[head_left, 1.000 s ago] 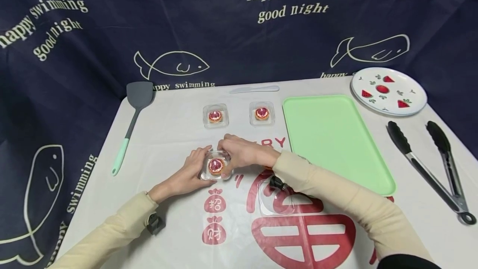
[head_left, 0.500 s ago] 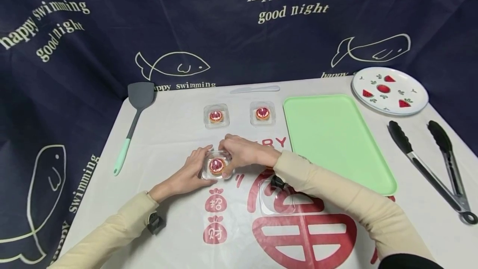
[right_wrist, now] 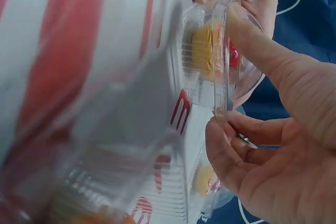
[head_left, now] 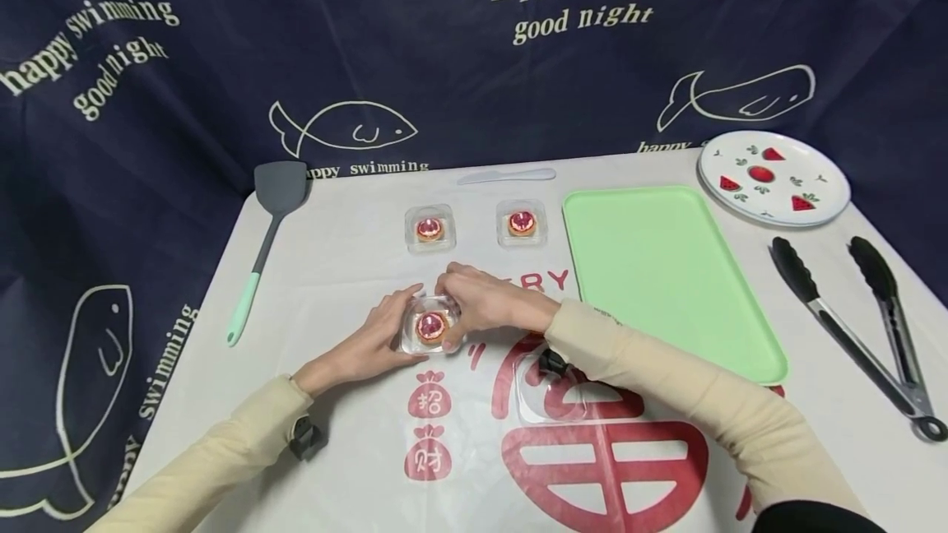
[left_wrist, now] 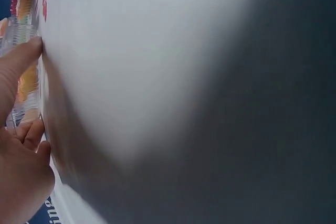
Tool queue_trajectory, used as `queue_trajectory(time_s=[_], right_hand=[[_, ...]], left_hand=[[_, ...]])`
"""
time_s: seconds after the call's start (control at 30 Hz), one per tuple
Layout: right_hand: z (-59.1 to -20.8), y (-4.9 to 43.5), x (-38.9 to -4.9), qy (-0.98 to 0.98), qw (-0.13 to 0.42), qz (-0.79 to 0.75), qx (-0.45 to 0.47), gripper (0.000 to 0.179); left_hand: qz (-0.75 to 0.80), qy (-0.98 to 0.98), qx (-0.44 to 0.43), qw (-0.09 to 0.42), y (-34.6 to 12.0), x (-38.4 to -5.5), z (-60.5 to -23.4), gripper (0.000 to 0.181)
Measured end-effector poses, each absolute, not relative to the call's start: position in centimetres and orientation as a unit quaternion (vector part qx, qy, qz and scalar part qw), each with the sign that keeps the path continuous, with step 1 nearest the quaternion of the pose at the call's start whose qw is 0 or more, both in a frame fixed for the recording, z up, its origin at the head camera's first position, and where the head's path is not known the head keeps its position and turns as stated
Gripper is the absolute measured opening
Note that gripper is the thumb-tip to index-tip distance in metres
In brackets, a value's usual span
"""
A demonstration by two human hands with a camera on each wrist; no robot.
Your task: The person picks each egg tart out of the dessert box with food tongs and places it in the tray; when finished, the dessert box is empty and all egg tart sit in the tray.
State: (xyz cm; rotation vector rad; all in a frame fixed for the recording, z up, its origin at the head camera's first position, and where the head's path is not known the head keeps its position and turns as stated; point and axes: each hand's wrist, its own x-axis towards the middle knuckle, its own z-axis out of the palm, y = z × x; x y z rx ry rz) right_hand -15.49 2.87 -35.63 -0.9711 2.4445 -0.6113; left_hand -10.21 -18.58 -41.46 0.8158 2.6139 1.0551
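Observation:
A small clear plastic box point(head_left: 411, 341) rests on the white tablecloth, with a tart point(head_left: 431, 326) topped in red inside. My left hand point(head_left: 374, 341) grips its left side, thumb at the near edge and fingers at the far edge. My right hand point(head_left: 485, 303) holds its right side; in the right wrist view, that hand's thumb point(right_wrist: 257, 43) lies on the domed lid point(right_wrist: 247, 80) and its fingers are at the rim. The lid sits on the base there. Beneath the right forearm lies another clear plastic piece point(head_left: 529, 405), partly hidden.
Two more boxed tarts, one left point(head_left: 429, 229) and one right point(head_left: 522, 224), stand behind, near a pale plastic knife point(head_left: 507, 177). To the right are a green tray point(head_left: 659, 270), a watermelon-patterned plate point(head_left: 792, 146) and tongs point(head_left: 859, 352). A spatula point(head_left: 268, 241) lies left.
Both hands keep their hold on the box, which stays in place. Only a very slight shift of the whole head view shows.

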Motion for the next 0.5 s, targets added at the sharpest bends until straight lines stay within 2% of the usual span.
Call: queue_trajectory(time_s=[0.3,0.5], right_hand=[[-35.03,2.79,-14.95,0.882,0.169,-0.209,-0.387,0.062],[-35.11,2.61,-15.79,0.879,0.215,-0.205,-0.373,0.061]], left_hand=[[0.354,0.888,0.279,0.088,-18.55,-10.33,-41.29,0.096],[0.368,0.890,0.254,0.093,-18.39,-9.96,-41.52,0.098]])
